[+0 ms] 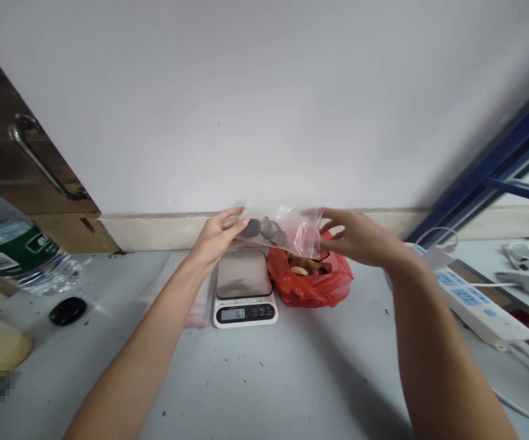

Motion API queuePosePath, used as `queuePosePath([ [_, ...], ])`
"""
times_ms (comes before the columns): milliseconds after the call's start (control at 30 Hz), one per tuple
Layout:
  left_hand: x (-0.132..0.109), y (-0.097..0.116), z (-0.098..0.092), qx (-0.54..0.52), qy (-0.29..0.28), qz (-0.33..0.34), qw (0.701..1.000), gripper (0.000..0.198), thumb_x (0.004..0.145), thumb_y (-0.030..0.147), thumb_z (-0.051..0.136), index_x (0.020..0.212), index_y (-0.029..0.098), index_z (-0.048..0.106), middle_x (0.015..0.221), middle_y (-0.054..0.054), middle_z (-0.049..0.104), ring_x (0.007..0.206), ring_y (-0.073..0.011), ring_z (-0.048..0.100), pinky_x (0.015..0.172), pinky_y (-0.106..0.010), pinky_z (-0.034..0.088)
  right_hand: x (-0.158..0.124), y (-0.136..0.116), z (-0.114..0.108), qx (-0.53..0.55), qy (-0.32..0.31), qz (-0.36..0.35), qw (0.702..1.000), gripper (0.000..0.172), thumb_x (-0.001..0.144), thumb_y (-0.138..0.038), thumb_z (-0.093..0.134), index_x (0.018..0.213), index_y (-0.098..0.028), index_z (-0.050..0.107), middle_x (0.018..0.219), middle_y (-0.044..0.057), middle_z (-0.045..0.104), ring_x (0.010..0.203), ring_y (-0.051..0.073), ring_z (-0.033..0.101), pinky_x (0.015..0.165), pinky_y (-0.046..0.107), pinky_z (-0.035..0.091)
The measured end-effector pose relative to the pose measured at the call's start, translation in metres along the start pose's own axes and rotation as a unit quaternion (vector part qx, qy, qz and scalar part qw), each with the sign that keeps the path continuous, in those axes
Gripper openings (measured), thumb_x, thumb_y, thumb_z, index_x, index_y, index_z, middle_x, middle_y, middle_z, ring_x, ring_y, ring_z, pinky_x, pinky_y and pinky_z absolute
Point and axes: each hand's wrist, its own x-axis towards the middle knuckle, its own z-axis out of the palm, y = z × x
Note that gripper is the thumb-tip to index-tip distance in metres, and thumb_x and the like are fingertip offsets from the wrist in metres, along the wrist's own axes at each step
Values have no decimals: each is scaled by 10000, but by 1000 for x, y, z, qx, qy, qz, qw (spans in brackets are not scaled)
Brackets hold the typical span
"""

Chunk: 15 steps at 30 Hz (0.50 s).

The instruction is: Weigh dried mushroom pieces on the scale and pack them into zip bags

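Observation:
A clear plastic bag [298, 229] with a few dark brownish slices [271, 230] inside is stretched between my two hands, above the table. My left hand [221, 235] pinches its left end, close to the slices. At the other end, my right hand [353, 235] grips the bag between thumb and fingers. Below the bag sits a white kitchen scale [244, 284], its display reading what looks like 167. Right beside the scale, an open red plastic bag [317, 290] holds brown dried pieces [307, 264], partly covered by the clear bag.
Thin plastic bags [197, 311] lie left of the scale. Farther left are a large water bottle [21, 244] and a black round lid [68, 311]. A white power strip [479, 305] with cables lies at right, near a blue metal frame [479, 159]. A wall [264, 110] rises behind.

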Motion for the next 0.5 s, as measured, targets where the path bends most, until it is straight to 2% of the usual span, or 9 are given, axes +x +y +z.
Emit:
queuePosePath([
  [67,3,-3,9,-10,26,30,999,436,720,299,882,1101,143,740,922,-71,796,835,-201,741,807,-320,589,-4,10,-14,-23,-41,14,999,242,795,-379,619,887,-228,784,872,42,781,762,206,698,619,281,506],
  [167,10,-3,25,1,34,78,996,391,656,354,921,948,139,777,969,-95,810,898,-241,748,789,-334,598,-11,20,-29,-71,-70,54,994,338,808,-489,594,641,-217,704,653,23,715,617,173,616,558,282,449],
  [233,14,2,35,15,13,105,994,277,706,320,884,901,142,799,969,-98,817,933,-245,751,818,-338,595,-14,22,-34,-84,-73,85,990,374,798,-530,585,618,-214,674,617,18,688,596,166,586,552,285,437],
  [333,21,18,50,63,-31,158,985,128,809,258,796,883,156,821,980,-96,824,976,-235,753,894,-350,578,-16,22,-35,-73,-72,111,988,356,789,-538,587,661,-217,674,678,29,720,645,180,616,582,297,465],
  [433,25,37,62,132,-55,216,966,118,851,262,776,904,174,834,1011,-98,824,1022,-246,748,955,-373,554,-15,22,-34,-58,-66,130,988,315,789,-516,602,712,-221,682,754,52,754,701,204,665,624,317,508],
  [500,26,48,68,161,-66,255,951,119,865,262,776,921,177,838,1034,-101,821,1049,-247,741,985,-372,533,-14,23,-33,-41,-54,149,987,290,778,-490,629,812,-214,712,827,77,776,755,228,701,668,340,545],
])
